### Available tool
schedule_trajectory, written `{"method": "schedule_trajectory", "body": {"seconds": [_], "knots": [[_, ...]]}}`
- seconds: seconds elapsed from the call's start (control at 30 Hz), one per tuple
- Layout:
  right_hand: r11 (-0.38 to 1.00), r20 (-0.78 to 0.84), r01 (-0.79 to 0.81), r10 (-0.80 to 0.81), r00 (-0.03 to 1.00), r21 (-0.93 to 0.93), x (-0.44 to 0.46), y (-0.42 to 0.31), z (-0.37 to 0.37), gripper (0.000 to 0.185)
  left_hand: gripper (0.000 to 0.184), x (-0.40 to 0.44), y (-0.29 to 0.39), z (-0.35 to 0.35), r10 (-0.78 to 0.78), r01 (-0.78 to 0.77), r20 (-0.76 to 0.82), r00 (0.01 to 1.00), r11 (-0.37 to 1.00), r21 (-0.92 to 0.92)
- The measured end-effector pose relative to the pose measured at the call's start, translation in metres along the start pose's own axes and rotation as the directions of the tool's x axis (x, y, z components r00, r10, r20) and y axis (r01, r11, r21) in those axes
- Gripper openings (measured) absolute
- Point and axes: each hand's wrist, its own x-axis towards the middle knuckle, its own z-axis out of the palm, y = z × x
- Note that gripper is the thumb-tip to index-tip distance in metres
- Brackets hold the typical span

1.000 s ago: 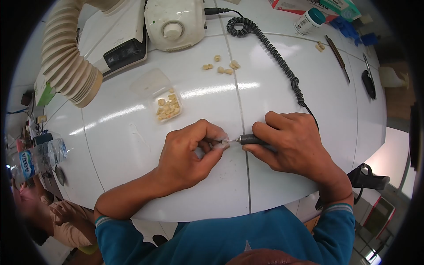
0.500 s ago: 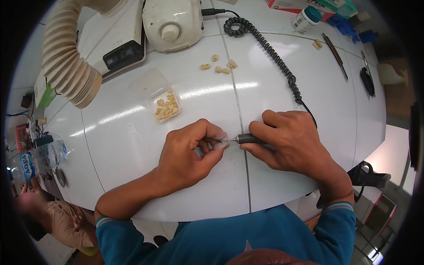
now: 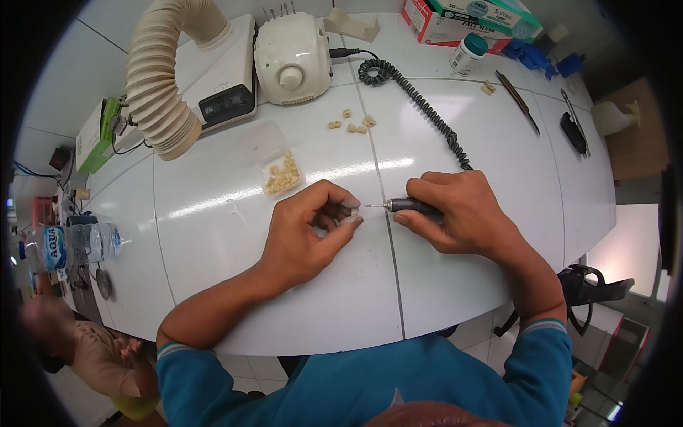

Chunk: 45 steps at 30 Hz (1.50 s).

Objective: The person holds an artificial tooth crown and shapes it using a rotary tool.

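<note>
My left hand (image 3: 302, 231) pinches a small pale tooth-like piece (image 3: 353, 213) between thumb and fingertips; the fingers hide part of it, and whitish dust coats the tips. In my right hand (image 3: 462, 213) is a black rotary handpiece (image 3: 403, 206), gripped like a pen. Its thin metal bur (image 3: 374, 206) points left toward the piece, with a small gap between them. A clear plastic box (image 3: 260, 145) with its lid open stands beyond my left hand, holding several yellowish tooth-shaped pieces (image 3: 282, 174). More loose tooth-shaped pieces (image 3: 357, 129) lie farther back.
A coiled black cord (image 3: 420, 96) runs from the white control unit (image 3: 293, 64) toward my right hand. A ribbed hose (image 3: 160, 85) hangs at back left. A knife-like tool (image 3: 518, 102), a white jar (image 3: 466, 58) and mask boxes (image 3: 455, 25) occupy the right. Another person (image 3: 107, 349) sits at left.
The bur has drawn back to the right, away from the piece in my left hand. My right hand has shifted slightly upward. The camera view has tilted, showing more of the table's back.
</note>
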Motion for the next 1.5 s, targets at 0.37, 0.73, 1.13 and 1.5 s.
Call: {"method": "schedule_trajectory", "body": {"seconds": [0.37,0.73,1.13,1.5], "knots": [[0.999,0.003,-0.011,0.011,1.0,-0.042,-0.003,-0.006,0.006,0.041,0.021,-0.001,-0.011,0.003,0.057,-0.057,-0.018,0.998,0.998,-0.037],[0.999,-0.017,-0.048,0.048,0.999,-0.01,-0.002,-0.001,0.005,0.043,0.019,-0.001,-0.002,0.0,0.054,-0.055,-0.036,0.998,0.998,-0.041],[0.994,-0.152,-0.107,0.103,0.983,-0.021,0.003,0.005,0.01,0.047,0.023,0.003,-0.008,-0.003,0.561,-0.48,0.016,0.828,0.693,0.538],[0.991,-0.122,-0.127,0.121,0.985,-0.042,0.002,0.003,0.009,0.046,0.025,0.002,-0.01,-0.002,0.436,-0.398,0.042,0.899,0.772,0.495]]}}
